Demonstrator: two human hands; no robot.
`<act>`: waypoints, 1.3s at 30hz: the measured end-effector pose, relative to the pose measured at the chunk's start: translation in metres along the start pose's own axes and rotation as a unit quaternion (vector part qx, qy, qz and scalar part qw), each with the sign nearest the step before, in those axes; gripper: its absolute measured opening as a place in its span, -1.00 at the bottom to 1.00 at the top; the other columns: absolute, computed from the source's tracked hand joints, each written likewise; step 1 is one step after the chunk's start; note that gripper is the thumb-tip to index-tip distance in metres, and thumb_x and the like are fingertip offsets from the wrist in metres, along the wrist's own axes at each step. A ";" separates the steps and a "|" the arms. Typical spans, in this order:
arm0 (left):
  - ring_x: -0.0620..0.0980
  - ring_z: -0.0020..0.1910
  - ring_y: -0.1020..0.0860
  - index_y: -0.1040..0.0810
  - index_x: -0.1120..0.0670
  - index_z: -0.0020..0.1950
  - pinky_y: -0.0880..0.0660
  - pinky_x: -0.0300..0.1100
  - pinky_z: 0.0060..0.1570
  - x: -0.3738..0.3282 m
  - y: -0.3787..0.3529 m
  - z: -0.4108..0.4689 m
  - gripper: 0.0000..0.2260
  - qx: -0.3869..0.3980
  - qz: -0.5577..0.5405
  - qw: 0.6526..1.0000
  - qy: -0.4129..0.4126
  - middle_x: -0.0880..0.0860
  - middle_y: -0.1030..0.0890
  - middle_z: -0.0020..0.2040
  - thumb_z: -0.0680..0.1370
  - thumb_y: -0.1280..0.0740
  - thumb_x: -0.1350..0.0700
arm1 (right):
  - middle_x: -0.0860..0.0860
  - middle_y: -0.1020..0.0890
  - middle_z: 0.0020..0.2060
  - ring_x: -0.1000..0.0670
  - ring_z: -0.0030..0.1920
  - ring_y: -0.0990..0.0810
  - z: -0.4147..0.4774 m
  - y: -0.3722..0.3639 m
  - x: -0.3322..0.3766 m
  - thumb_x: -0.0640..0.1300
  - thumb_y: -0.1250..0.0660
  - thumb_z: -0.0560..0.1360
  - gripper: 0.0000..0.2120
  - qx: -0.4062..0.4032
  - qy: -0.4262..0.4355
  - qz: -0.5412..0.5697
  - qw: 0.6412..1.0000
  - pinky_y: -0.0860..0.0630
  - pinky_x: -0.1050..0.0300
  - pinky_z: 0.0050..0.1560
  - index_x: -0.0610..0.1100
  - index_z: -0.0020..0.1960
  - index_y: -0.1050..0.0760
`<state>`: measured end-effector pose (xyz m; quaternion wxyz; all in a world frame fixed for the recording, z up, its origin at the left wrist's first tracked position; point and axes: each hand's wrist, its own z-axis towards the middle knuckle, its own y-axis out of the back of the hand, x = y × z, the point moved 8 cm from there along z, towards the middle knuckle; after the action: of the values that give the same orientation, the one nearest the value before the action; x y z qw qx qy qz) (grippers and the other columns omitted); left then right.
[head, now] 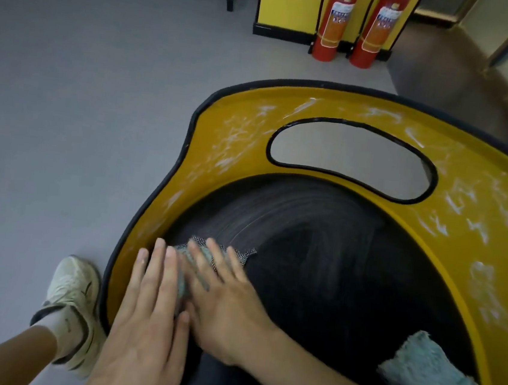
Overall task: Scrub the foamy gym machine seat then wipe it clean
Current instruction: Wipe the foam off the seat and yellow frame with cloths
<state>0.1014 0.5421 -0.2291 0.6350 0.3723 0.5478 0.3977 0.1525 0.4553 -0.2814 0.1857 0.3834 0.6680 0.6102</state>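
Scrubbing stage: you press both palms onto one pad at the near left of the seat, so by my reading the foam is not yet worked off.
Pale sneaker and white sock (73, 305): your foot is planted on the grey floor just beside the seat's left edge, likely to brace you as you lean in.
Left hand (147, 316): your fingers lie flat and spread, gripping nothing; the palm bears down on the left part of the pad, adding weight.
Grey-green checked scrubbing pad (208, 255): it lies flat on the black cushion, pinned under both hands, with only its far edge and a strip between your hands showing.
Right hand (222, 302): it is also open and flat, laid across the pad next to the left hand; neither hand closes around it, since pressure, not grip, does the work.
Round black seat cushion (333, 263): pale curved smears cross it, which I take for foam spread thin.
Yellow moulded seat surround with a black-trimmed oval cutout (455, 169): white foam streaks cover its left, far and right parts, so it looks unscrubbed.
Folded pale blue fluffy cloth (427, 376): it rests on the cushion's near right edge, well apart from your hands, probably kept ready for the wipe.
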 end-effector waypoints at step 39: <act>0.06 0.59 0.36 0.29 -0.02 0.64 0.34 -0.03 0.50 0.002 -0.052 -0.001 -0.24 0.173 0.134 0.976 0.004 0.04 0.31 0.63 0.48 0.42 -0.32 | -0.04 0.27 0.63 -0.14 0.62 0.29 -0.048 0.008 -0.097 0.17 0.29 0.67 -0.40 -0.025 -0.231 0.005 0.973 0.28 -0.16 0.59 -0.01 0.64 0.29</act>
<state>0.1054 0.5233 -0.2774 0.5000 0.5450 0.5554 0.3802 0.1828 0.3512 -0.2859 0.3418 0.5121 0.5896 0.5227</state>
